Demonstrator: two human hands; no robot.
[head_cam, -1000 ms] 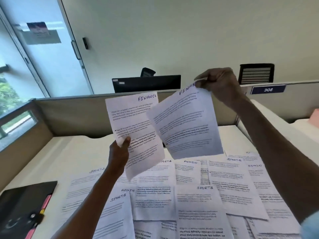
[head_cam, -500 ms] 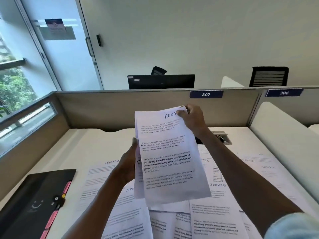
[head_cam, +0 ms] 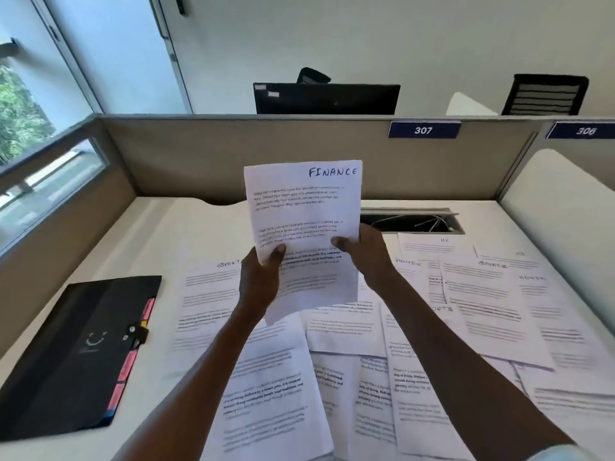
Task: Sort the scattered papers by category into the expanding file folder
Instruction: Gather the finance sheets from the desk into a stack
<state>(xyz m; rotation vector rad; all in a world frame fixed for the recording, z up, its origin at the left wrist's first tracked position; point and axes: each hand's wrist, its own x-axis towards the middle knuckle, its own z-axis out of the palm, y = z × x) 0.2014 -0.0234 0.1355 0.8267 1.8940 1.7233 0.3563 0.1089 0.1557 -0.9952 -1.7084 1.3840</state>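
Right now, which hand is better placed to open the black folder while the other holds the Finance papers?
Probably the left hand: the closed expanding file folder lies on the desk's left side, nearer to it. The right hand already grips the Finance papers too and could hold them alone.

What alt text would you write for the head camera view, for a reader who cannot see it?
Both hands, the left hand and the right hand, hold up papers marked FINANCE above a white desk covered with scattered papers. A closed black expanding file folder lies at the left.
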